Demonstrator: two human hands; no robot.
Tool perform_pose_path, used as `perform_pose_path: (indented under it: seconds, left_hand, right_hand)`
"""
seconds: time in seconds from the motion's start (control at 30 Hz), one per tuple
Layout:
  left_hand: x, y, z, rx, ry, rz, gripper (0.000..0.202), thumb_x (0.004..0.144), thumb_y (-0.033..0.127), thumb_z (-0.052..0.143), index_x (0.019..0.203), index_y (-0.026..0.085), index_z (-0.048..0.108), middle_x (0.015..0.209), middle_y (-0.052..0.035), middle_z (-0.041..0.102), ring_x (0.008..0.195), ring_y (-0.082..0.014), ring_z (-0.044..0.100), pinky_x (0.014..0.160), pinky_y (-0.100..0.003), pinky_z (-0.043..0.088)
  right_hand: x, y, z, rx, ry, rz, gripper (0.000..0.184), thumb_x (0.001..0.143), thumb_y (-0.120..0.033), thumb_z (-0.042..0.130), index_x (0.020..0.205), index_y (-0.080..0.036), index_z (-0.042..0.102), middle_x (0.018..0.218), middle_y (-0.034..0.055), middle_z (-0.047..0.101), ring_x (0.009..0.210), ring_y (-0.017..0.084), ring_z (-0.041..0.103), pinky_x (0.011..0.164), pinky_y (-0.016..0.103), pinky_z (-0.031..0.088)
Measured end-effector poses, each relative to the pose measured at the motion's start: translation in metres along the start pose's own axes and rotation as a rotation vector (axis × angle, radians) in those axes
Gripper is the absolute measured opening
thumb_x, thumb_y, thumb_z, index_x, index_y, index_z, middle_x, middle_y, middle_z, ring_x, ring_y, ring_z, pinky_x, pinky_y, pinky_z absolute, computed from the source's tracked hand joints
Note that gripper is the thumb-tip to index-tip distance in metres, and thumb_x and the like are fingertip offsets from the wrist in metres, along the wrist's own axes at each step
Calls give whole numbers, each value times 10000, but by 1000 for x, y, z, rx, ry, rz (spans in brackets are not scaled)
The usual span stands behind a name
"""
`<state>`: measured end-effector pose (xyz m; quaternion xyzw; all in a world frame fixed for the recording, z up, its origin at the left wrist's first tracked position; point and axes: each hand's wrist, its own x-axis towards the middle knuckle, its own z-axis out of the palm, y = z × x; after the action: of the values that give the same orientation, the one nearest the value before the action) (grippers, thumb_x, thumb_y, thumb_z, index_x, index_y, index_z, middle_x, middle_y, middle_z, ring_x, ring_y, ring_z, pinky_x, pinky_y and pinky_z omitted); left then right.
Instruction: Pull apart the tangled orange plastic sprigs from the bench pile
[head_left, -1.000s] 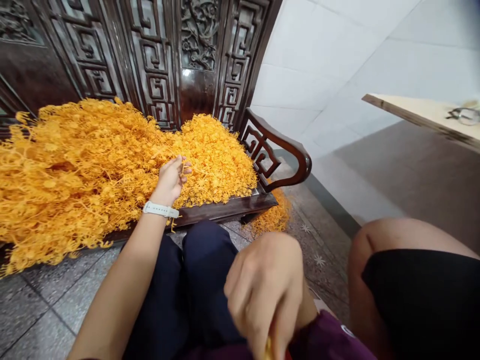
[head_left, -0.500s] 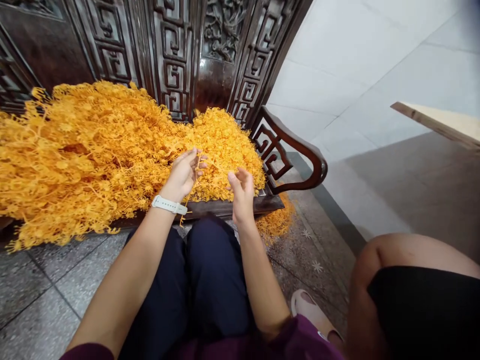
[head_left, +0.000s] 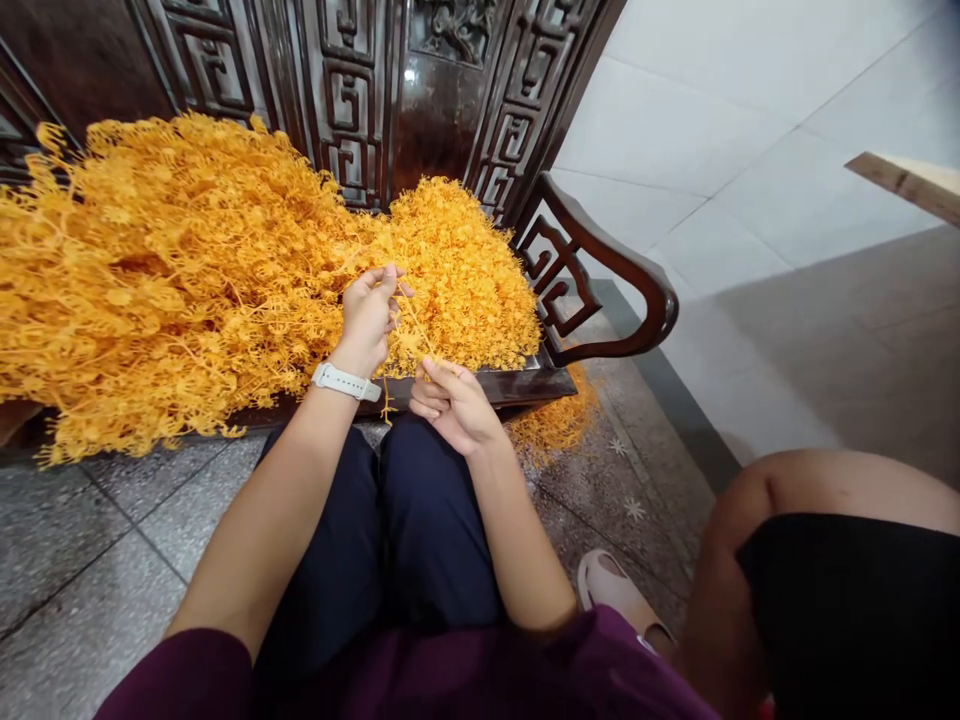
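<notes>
A thin yellow-orange plastic stem (head_left: 414, 322) runs between my two hands over the bench's front edge. My left hand (head_left: 371, 315), with a pale watch band on the wrist, pinches its upper part between thumb and fingers. Lower and to the right, my right hand (head_left: 454, 402) is closed in a pinch at the stem's other end. Behind them lies a big heap of yellow-orange plastic flower sprigs (head_left: 187, 270), with a smaller mound (head_left: 472, 280) of the same colour at the right. A short stem end dangles below my left hand.
The carved dark wooden bench (head_left: 517, 383) has a curved armrest (head_left: 637, 260) at the right. Loose orange bits (head_left: 555, 430) lie on the floor beneath it. Another person's bent knee (head_left: 810, 480) is close at the right. A wooden board edge (head_left: 900, 185) juts in at upper right.
My right hand has moved left and down, from open fingers to a pinch on the stem. My left hand has stayed near the same spot. The view has tilted slightly downward.
</notes>
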<state>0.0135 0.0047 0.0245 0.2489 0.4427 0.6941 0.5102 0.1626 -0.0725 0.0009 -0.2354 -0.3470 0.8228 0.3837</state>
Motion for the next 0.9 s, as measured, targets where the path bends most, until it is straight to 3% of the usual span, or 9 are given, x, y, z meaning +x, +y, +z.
perform_pose_path:
  seconds: [0.17, 0.33, 0.77, 0.9]
  left_hand:
    - [0, -1, -3, 0, 86, -21, 139, 989, 171, 614, 851, 167, 603, 655, 25, 578, 405, -44, 293, 394, -201, 227]
    - [-6, 2, 2, 10, 92, -124, 144, 944, 90, 552, 828, 175, 558, 599, 41, 523, 396, -59, 309, 416, -208, 221]
    - [-16, -10, 12, 85, 81, -205, 198, 1017, 78, 467, 857, 179, 524, 564, 47, 461, 423, -71, 266, 442, -251, 163]
    - [-11, -21, 8, 120, 60, -199, 150, 1047, 200, 534, 901, 163, 532, 629, 67, 443, 454, -68, 274, 443, -207, 224]
  right_hand:
    - [-17, 7, 9, -23, -22, 71, 418, 938, -430, 735, 713, -187, 481, 555, -106, 226, 492, 59, 166, 500, 225, 177]
    - [-33, 17, 22, -85, -40, 97, 462, 953, -485, 684, 694, -200, 429, 541, -101, 255, 480, 58, 169, 499, 238, 150]
    - [-60, 23, 15, -238, 13, 127, 499, 975, -507, 637, 674, -208, 374, 554, -83, 292, 490, 60, 197, 511, 268, 128]
    - [-60, 25, 15, -255, 30, 105, 508, 975, -522, 624, 658, -212, 377, 556, -83, 284, 487, 66, 199, 505, 268, 132]
